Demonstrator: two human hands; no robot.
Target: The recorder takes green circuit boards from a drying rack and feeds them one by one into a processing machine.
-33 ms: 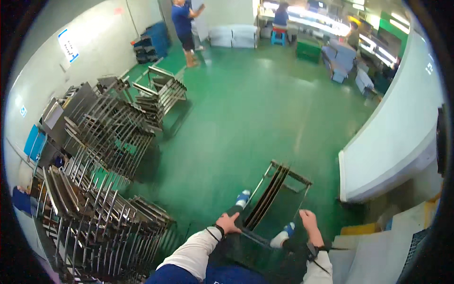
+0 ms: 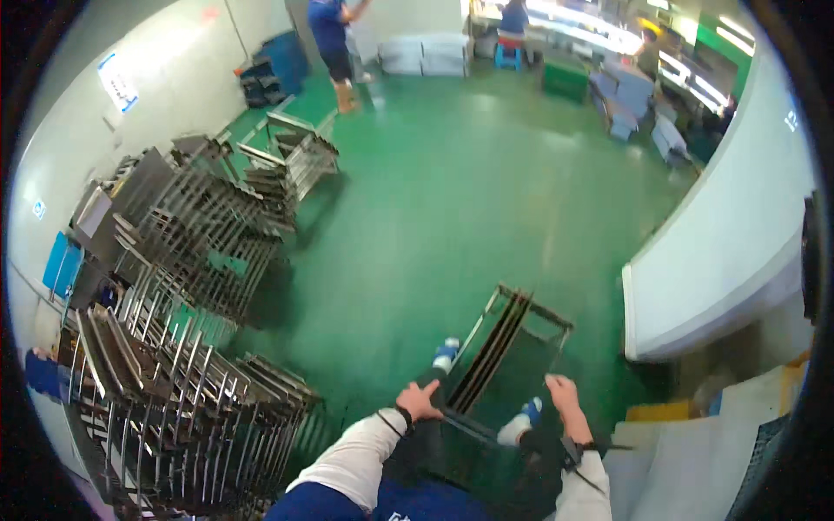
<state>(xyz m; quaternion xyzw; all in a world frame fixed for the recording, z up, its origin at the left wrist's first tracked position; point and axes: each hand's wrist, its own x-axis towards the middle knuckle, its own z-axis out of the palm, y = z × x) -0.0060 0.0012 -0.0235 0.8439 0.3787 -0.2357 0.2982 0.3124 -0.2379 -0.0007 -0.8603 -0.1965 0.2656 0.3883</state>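
Note:
A low metal rack [image 2: 473, 425] with several dark slats along its left part stands on the floor in front of me, between my feet. My left hand [image 2: 420, 401] is at its near left corner, thumb and forefinger spread apart, the thumb close to or on the corner. On the other side, my right hand [image 2: 565, 401] has its fingers curled together beside the rack's thin right rail. What those fingers hold, if anything, is too small to make out. My left shoe [image 2: 446, 354] and right shoe [image 2: 532, 410] show blue and white on either side of the frame.
Stacked metal racks [image 2: 200, 408] crowd the left side. A white curved wall [image 2: 721, 252] borders the right, with pale boxes [image 2: 669, 460] and a yellow bin [image 2: 658, 412] below it. A person [image 2: 330, 39] stands far back; others sit by lit benches [image 2: 591, 26]. The floor [image 2: 434, 200] is green.
The view has shifted slightly, so the background sits a little higher and further left. Both hands and the low rack stay nearly where they were.

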